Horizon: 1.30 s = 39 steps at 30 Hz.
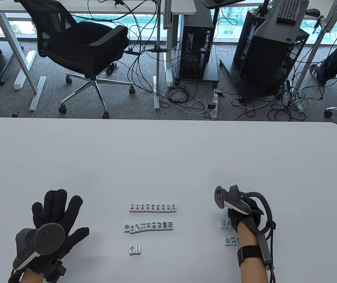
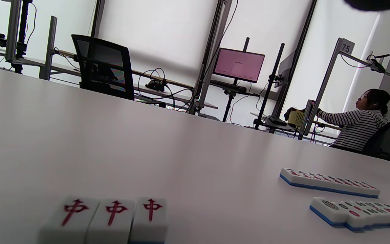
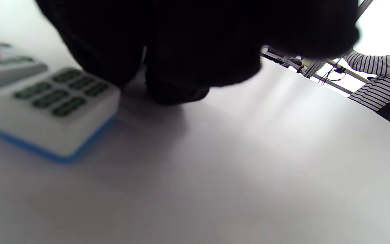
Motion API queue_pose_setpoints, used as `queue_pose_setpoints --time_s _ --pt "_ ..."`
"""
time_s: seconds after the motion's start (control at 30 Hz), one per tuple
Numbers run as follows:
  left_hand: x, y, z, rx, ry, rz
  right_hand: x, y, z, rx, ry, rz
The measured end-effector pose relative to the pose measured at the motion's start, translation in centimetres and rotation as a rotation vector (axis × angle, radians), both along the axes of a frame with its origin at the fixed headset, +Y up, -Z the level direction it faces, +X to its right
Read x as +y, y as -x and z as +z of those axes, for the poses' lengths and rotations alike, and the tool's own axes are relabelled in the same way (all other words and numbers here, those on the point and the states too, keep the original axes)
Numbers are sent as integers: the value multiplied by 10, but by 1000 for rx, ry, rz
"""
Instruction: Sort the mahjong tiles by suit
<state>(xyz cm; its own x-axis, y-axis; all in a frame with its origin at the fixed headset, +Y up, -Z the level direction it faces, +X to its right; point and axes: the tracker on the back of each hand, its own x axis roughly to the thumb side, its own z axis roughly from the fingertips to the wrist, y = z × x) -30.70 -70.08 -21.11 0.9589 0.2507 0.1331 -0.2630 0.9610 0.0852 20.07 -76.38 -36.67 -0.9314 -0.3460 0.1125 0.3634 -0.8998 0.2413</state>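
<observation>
Bamboo tiles (image 1: 229,233) lie loose just beside your right hand (image 1: 246,218); its finger state cannot be told.
Your left hand (image 1: 57,219) rests flat, fingers spread wide.

Red 中 on each of 3 tiles (image 2: 112,217) in the left wrist view, 75 on a post sign (image 2: 346,47)

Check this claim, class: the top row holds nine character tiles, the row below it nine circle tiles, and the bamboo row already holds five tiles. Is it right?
Not quite. In the table view the bamboo row holds two tiles, not five. The rest stands: nine character tiles in the top row and nine circle tiles in the row below it.
</observation>
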Motion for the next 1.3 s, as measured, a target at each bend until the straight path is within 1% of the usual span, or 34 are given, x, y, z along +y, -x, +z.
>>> queue_pose_setpoints --time_s 0.13,0.27,0.37,0.4,0.43,0.47,0.53,0.63,0.73,0.8,0.9,0.97,1.07,1.13,1.3 --pt "0 -1 0 -4 -3 -4 0 -1 2 12 7 -22" --pt "-1 -1 0 -4 -1 -6 3 2 6 33 -64 -13" --pt "1 0 0 -4 -6 6 17 16 16 111 -227 -66" --pt "1 0 0 -7 -9 9 22 23 19 124 -260 -84" --pt "1 -1 0 -11 -13 11 30 35 26 131 -314 -92" --pt "2 -2 0 -15 -16 10 36 47 33 167 -360 -101" --pt "2 -3 1 -21 -19 0 46 72 47 232 -398 -149" --pt "1 -4 2 -26 -17 -4 52 113 74 334 -363 -274" --pt "1 -5 2 -32 -15 -2 44 158 105 426 -239 -366" --pt "0 -6 2 -38 -15 -3 36 181 120 490 -162 -376" --pt "0 -7 3 -46 -18 -4 24 209 135 563 -67 -336" --pt "0 -7 3 -49 -20 -1 16 222 140 592 -34 -312" --pt "0 -6 4 -51 -24 6 8 233 142 597 -33 -265" --pt "0 -6 4 -51 -27 12 4 235 141 587 -33 -243" --pt "0 -6 4 -54 -33 13 -3 239 141 580 -20 -252"
